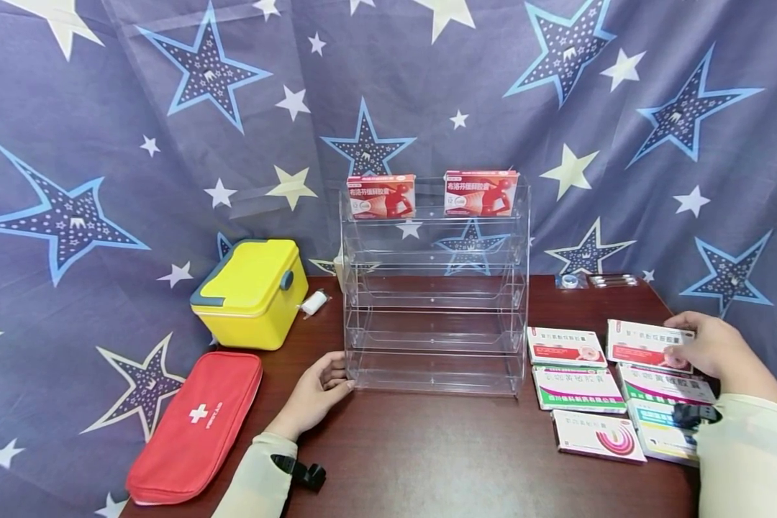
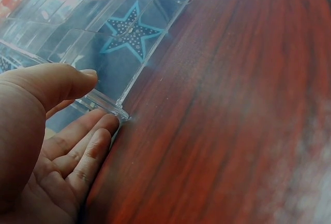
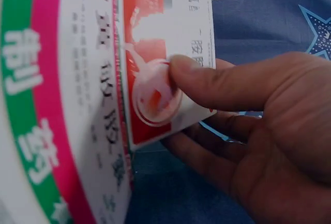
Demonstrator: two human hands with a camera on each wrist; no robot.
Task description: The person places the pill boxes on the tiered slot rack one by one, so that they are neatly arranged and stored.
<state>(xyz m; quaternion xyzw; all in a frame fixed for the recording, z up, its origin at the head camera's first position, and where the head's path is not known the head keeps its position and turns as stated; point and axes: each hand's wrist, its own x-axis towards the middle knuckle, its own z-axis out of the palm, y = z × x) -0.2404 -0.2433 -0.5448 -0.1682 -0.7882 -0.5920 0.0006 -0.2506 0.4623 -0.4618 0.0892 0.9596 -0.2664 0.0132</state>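
A clear tiered display rack [image 1: 434,324] stands upright mid-table, with two red-and-white medicine boxes [image 1: 380,197] on its top tier. My left hand [image 1: 320,388] is at its lower left corner. In the left wrist view, fingertips [image 2: 106,123] touch the rack's bottom edge and the thumb stays apart from them. At the right, my right hand [image 1: 719,352] pinches a white-and-red medicine box [image 1: 647,344] by its right end. The thumb [image 3: 207,81] lies on the printed face, the other fingers behind. Beside and below it lie several more medicine boxes [image 1: 579,388], one green-and-magenta striped [image 3: 46,100].
A yellow box with a blue-grey handle [image 1: 252,288] and a red first aid pouch [image 1: 197,424] are at the left. A small white wrapped roll [image 1: 314,303] lies by the yellow box. Behind the medicine boxes are a tape roll [image 1: 568,281] and thin packaged items [image 1: 611,280]. A star-patterned curtain [image 1: 427,86] hangs behind.
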